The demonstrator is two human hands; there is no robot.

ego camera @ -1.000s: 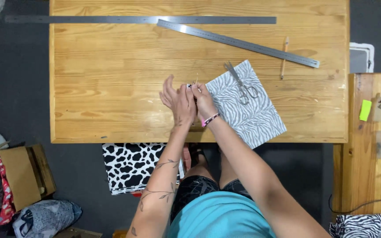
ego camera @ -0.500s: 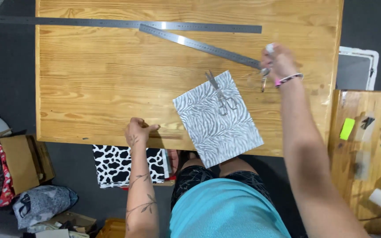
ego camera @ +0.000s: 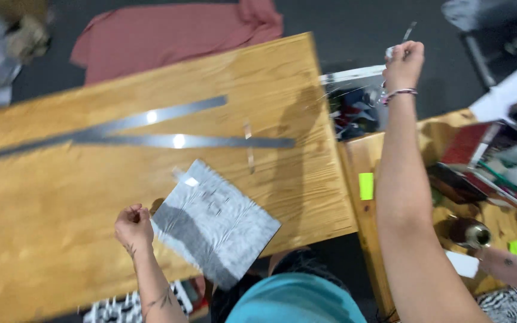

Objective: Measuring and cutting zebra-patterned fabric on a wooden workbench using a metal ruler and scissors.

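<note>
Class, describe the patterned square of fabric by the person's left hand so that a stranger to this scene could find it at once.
Start at the big wooden table and go to its near edge, where the left hand rests closed. The zebra-print fabric square lies right beside that hand, one corner overhanging the edge. It is the only soft, grey-and-white striped piece there; the metal rulers farther back are long, thin and shiny.

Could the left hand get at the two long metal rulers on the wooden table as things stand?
Probably yes. The left hand rests at the zebra-print fabric's edge, and only bare wooden table lies between it and the metal rulers; nothing blocks that stretch.
</note>
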